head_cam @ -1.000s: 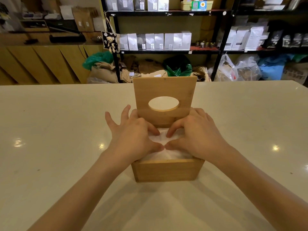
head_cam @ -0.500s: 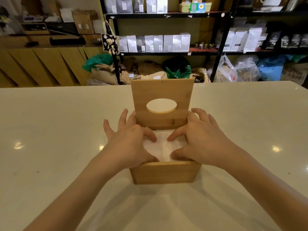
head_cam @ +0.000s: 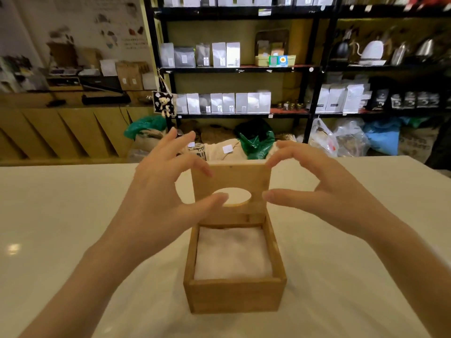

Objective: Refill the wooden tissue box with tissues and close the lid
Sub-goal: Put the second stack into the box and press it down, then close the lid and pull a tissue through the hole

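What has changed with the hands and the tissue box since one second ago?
Both hands came up off the tissues. The left hand and right hand are now raised to the top corners of the upright lid, fingers spread; whether they already grip it is unclear. The tissues remain inside the wooden tissue box, the lid is still open, and the box has not moved on the table.

Open box at the table's middle, hands raised at its lid

The wooden tissue box (head_cam: pixel 234 293) sits on the table (head_cam: pixel 61 215), tissues (head_cam: pixel 231 254) inside it; the lid (head_cam: pixel 231 176) stands upright at the box's far edge. The left hand (head_cam: pixel 156 191) is at the lid's left side, the right hand (head_cam: pixel 324 189) at its right; shelves (head_cam: pixel 244 69) stand behind the table
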